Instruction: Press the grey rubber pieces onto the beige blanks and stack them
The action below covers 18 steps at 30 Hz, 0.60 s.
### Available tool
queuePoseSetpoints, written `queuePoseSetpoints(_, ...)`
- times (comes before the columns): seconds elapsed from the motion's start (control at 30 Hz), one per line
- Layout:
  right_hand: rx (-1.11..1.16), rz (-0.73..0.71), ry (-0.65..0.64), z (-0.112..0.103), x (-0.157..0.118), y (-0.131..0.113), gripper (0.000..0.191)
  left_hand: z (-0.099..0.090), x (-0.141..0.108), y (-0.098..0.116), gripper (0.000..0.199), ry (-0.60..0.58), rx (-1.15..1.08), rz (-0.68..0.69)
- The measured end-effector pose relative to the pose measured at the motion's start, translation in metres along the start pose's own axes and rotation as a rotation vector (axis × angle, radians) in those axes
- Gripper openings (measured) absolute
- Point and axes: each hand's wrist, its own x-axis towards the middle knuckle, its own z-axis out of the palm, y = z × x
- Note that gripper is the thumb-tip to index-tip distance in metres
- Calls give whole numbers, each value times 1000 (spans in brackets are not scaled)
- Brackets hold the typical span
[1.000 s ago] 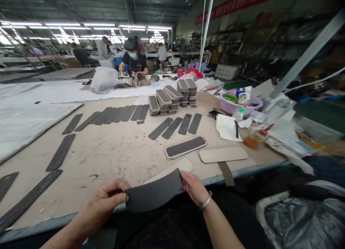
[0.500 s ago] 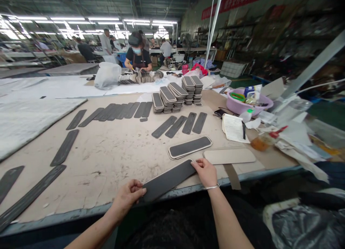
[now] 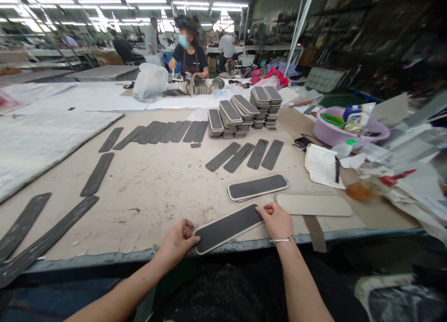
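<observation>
A long dark grey strip with rounded corners [image 3: 228, 226] lies on a slightly larger beige panel, whose pale rim [image 3: 218, 246] shows around it. My left hand [image 3: 179, 243] pinches the strip's left end, thumb on top. At the far right end my right hand [image 3: 275, 219] presses thumb and fingers together on the strip's corner. Just beyond lies a small stack of beige panels topped with a dark strip [image 3: 257, 186]. To the right of my right hand rests a plain beige panel [image 3: 314, 204], with a dark narrow piece [image 3: 314, 233] sticking out below it.
Loose dark strips [image 3: 167, 132] lie across the table [image 3: 150, 182]. Stacked finished-looking panels [image 3: 230, 115] stand at the back. On the right are a notebook [image 3: 323, 166], a red-tipped bottle of amber liquid [image 3: 363, 191] and a purple basin [image 3: 349, 129]. A co-worker [image 3: 190, 57] sits opposite.
The dark strip has settled onto the beige panel, and the pale rim now shows along its lower edge and left end. Both hands keep hold of its ends. The camera view has shifted.
</observation>
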Motion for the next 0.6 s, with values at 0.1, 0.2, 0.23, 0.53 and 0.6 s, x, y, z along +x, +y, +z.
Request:
queuePoseSetpoints(0.1, -6, -3, -12, 0, 0, 1, 32, 0, -1, 3, 29, 8, 68, 15)
queuePoseSetpoints(0.2, -5, -5, -15, 0, 1, 2, 34, -1, -3, 7, 29, -8, 79, -8)
queuePoseSetpoints(0.23, -8, -4, -14, 0, 1, 2, 34, -1, -3, 9, 29, -15, 78, -16)
queuePoseSetpoints(0.53, -65, 34, -48, -2, 2, -2, 33, -2, -3, 13, 29, -15, 169, -15)
queuePoseSetpoints(0.6, -80, 42, -57, -3, 1, -4, 33, -2, -4, 13, 27, -12, 189, -6)
